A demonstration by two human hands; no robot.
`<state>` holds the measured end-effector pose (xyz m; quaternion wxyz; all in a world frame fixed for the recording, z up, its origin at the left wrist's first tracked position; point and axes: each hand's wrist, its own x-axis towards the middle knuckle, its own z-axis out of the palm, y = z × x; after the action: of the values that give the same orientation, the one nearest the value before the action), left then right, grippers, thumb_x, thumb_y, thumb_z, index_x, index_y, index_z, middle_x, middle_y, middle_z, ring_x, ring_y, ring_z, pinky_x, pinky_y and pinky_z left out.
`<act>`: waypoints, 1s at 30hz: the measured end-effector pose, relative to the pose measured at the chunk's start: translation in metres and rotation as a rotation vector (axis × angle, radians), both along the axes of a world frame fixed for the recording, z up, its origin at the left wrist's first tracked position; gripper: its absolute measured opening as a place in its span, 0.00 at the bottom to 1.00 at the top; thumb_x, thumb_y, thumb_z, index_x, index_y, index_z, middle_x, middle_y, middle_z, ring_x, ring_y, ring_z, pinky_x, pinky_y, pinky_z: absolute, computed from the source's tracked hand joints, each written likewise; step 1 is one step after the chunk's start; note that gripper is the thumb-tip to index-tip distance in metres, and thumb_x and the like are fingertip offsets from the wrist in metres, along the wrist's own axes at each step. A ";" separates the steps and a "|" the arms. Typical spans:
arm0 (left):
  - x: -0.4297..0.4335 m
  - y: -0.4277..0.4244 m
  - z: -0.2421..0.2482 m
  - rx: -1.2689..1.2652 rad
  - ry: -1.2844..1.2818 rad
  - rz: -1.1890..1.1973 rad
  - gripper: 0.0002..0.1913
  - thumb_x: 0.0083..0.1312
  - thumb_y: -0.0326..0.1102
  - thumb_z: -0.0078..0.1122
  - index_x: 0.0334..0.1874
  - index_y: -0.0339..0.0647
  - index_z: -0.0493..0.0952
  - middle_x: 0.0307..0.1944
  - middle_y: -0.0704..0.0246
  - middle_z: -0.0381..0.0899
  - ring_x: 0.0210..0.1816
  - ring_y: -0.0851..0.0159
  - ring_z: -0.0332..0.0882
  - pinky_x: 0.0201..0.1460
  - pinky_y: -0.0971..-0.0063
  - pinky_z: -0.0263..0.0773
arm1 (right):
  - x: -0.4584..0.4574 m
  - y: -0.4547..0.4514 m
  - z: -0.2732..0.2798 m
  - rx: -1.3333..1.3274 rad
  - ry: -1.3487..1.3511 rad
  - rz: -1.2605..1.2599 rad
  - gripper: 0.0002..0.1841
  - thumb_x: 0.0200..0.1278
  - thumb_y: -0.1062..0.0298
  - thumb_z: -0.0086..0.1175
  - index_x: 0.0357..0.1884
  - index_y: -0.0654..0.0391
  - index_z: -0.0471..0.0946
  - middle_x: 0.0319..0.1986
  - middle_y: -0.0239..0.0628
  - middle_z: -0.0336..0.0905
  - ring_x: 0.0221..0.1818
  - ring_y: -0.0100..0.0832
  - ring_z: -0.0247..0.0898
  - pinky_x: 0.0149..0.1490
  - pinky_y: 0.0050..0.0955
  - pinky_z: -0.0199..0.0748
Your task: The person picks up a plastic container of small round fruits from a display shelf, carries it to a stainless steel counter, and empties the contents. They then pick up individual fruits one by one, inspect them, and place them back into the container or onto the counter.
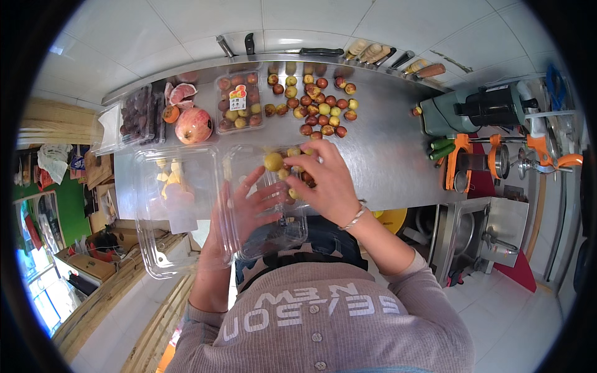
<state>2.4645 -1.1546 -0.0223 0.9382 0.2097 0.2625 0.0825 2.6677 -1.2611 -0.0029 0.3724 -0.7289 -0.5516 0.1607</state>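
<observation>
An open clear plastic clamshell box [182, 275] lies in front of me, its left half seen over some cut yellow fruit. My left hand [252, 205] is at the box's middle, partly seen through the clear plastic, its fingers spread. My right hand [322, 175] holds a yellow-green jujube [274, 162] at its fingertips, above the box's right half. Several jujubes lie under and beside the right hand. Beyond, many loose red and yellow jujubes [323, 109] are spread on the steel counter [392, 154]. A filled, labelled box of jujubes [239, 102] stands left of them.
A pomegranate [193, 126], a small orange fruit [170, 113], peeled citrus segments [182, 94] and boxed dark grapes [135, 116] stand at the left. Knives [322, 51] line the back edge. On the right are a juicer [489, 109], cucumbers [442, 150] and an orange hand press [461, 161].
</observation>
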 end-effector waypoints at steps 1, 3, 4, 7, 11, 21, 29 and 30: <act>0.003 -0.002 0.001 0.005 0.004 -0.020 0.46 0.70 0.74 0.32 0.80 0.46 0.49 0.70 0.48 0.66 0.69 0.46 0.67 0.67 0.47 0.66 | -0.003 0.008 0.000 0.017 -0.167 0.013 0.18 0.58 0.63 0.65 0.49 0.55 0.78 0.58 0.45 0.71 0.54 0.39 0.70 0.54 0.35 0.68; 0.011 -0.008 0.011 0.138 0.081 -0.039 0.47 0.70 0.74 0.32 0.80 0.46 0.49 0.69 0.48 0.67 0.69 0.46 0.68 0.67 0.47 0.65 | -0.004 0.015 -0.002 -0.032 -0.358 0.050 0.20 0.55 0.60 0.67 0.48 0.56 0.78 0.62 0.48 0.68 0.60 0.41 0.67 0.58 0.39 0.65; 0.013 -0.010 0.015 0.205 0.120 -0.048 0.47 0.70 0.74 0.32 0.80 0.46 0.48 0.69 0.48 0.67 0.69 0.46 0.68 0.67 0.47 0.65 | -0.004 0.015 -0.005 -0.098 -0.380 0.073 0.21 0.54 0.59 0.67 0.48 0.57 0.78 0.63 0.48 0.68 0.62 0.42 0.64 0.60 0.41 0.62; 0.010 -0.008 0.005 0.136 0.110 -0.043 0.47 0.70 0.75 0.32 0.81 0.46 0.48 0.69 0.48 0.67 0.67 0.46 0.69 0.68 0.48 0.65 | 0.001 0.017 -0.011 -0.053 -0.272 0.122 0.21 0.59 0.57 0.63 0.49 0.59 0.78 0.63 0.46 0.69 0.62 0.39 0.65 0.61 0.40 0.62; -0.006 -0.001 0.001 -0.059 -0.004 0.044 0.47 0.70 0.74 0.32 0.81 0.45 0.48 0.69 0.47 0.66 0.66 0.45 0.70 0.67 0.48 0.66 | 0.011 0.009 -0.008 -0.086 1.192 -0.032 0.21 0.75 0.53 0.45 0.52 0.60 0.78 0.60 0.39 0.75 0.51 0.26 0.69 0.59 0.29 0.65; -0.057 0.028 -0.012 0.020 0.176 0.257 0.44 0.70 0.74 0.34 0.79 0.49 0.54 0.71 0.46 0.64 0.69 0.44 0.66 0.68 0.49 0.65 | 0.010 -0.004 -0.021 -0.052 1.534 -0.113 0.24 0.80 0.54 0.36 0.62 0.61 0.72 0.60 0.39 0.77 0.47 0.23 0.69 0.59 0.27 0.67; -0.078 0.019 -0.033 -0.045 0.267 0.281 0.44 0.69 0.73 0.39 0.79 0.49 0.55 0.71 0.45 0.63 0.70 0.42 0.65 0.69 0.47 0.64 | -0.002 -0.025 -0.036 -0.094 1.570 -0.259 0.22 0.78 0.53 0.42 0.59 0.59 0.74 0.54 0.37 0.80 0.47 0.24 0.74 0.56 0.29 0.71; -0.077 0.018 -0.035 -0.056 0.267 0.279 0.44 0.69 0.73 0.39 0.79 0.50 0.55 0.71 0.45 0.63 0.70 0.42 0.65 0.69 0.47 0.64 | -0.005 -0.025 -0.032 -0.096 1.557 -0.274 0.21 0.78 0.53 0.43 0.57 0.59 0.75 0.53 0.37 0.81 0.46 0.24 0.75 0.55 0.30 0.72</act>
<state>2.3875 -1.1371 -0.0569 0.8801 0.1541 0.4132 0.1761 2.6628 -1.2858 -0.0352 0.6357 -0.4837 -0.0304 0.6008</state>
